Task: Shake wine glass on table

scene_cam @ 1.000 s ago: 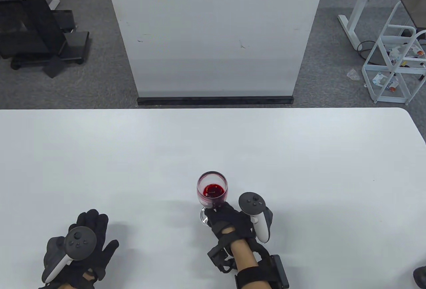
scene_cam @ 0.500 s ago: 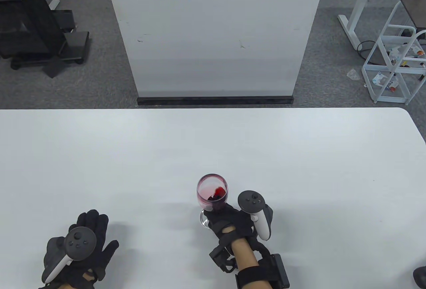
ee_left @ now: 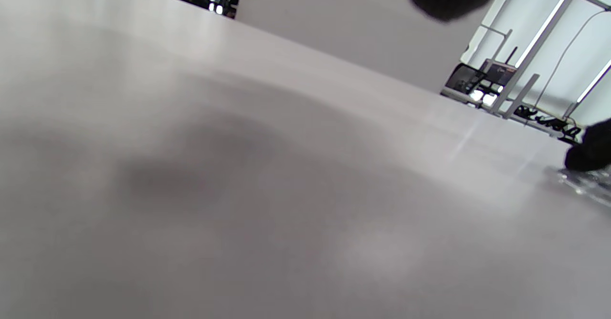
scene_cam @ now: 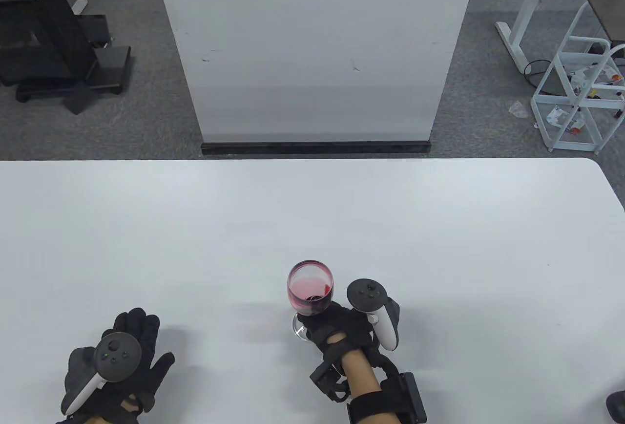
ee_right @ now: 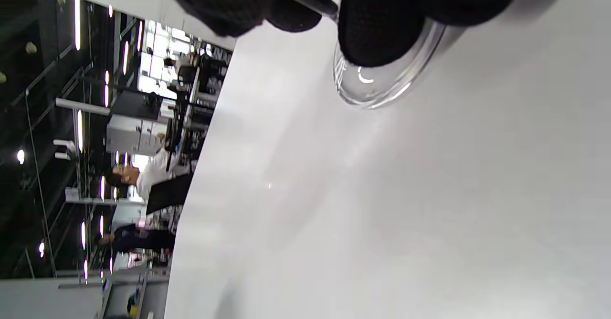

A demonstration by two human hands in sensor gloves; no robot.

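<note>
Since the earlier frames the clear stemmed wine glass holding red wine [scene_cam: 310,288] has shifted slightly toward the near edge of the white table [scene_cam: 312,209], and the wine has climbed up one side of the bowl. I see the glass close to that near edge, roughly midway along it, with its round foot [ee_right: 382,82] low over the tabletop; whether it touches, I cannot tell. My right hand in its black sensor glove [scene_cam: 342,328] grasps the glass low down, fingers [ee_right: 379,27] wrapped about the stem over the foot. My left hand [scene_cam: 119,365] lies released, palm down with fingers spread flat on the table near its near left corner, well apart from the glass.
</note>
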